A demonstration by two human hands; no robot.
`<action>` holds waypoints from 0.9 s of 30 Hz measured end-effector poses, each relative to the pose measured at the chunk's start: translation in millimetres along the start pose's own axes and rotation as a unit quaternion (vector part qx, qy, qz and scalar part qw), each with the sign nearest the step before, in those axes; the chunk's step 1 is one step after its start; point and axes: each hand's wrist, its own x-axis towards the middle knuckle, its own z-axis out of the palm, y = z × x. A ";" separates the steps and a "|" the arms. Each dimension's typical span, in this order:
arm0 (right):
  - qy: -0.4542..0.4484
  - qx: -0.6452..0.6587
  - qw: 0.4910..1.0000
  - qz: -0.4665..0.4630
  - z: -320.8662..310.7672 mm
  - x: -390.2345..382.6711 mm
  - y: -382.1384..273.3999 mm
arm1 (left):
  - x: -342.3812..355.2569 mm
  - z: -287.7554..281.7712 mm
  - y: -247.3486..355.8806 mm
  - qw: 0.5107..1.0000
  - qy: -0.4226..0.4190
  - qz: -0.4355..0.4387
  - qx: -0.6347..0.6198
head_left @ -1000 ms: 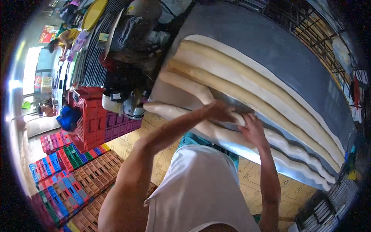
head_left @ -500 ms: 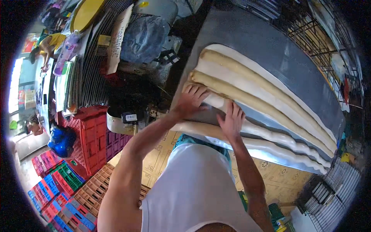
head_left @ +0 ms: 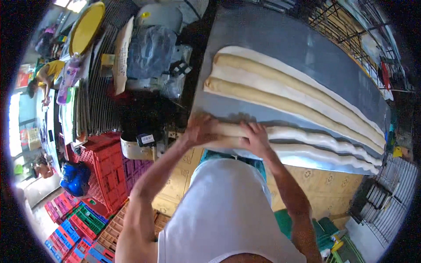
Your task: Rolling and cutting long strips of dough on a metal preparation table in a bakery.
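A long pale dough roll (head_left: 298,136) runs across the near part of the grey work table (head_left: 245,30), and both my hands are on it. At its left end lies my left hand (head_left: 199,130), its fingers smeared by motion. A little to the right, my right hand (head_left: 256,138) has its fingers bent over the top of the roll. A second dough roll (head_left: 315,152) lies alongside, nearer my body and partly under my hands. Beyond a strip of bare table, two tan rolls (head_left: 263,94) rest on a white dough sheet (head_left: 258,79).
Left of the table stand a flattened cardboard piece (head_left: 124,57), a dark plastic bag (head_left: 149,52) and a red crate (head_left: 107,162). Stacked coloured crates (head_left: 83,219) fill the lower left. A wire rack (head_left: 342,26) borders the far right. Another person in yellow (head_left: 50,72) works at the far left.
Both hands have drawn back toward my body with the nearer dough roll, baring a strip of table before the tan rolls. The right hand's fingers have bent from stretched out. The view has turned slightly.
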 end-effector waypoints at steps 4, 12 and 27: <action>0.113 0.047 0.992 0.038 -3.7 -12.0 8.5 | -1.0 -3.7 51.6 0.969 0.127 0.014 0.212; 0.117 0.162 0.980 0.006 -10.4 14.4 12.3 | -31.6 27.6 -19.8 0.923 0.150 -0.121 0.334; 0.189 -0.070 0.977 -0.070 34.8 184.8 -10.8 | 139.1 -40.1 -0.5 0.945 0.153 -0.290 0.009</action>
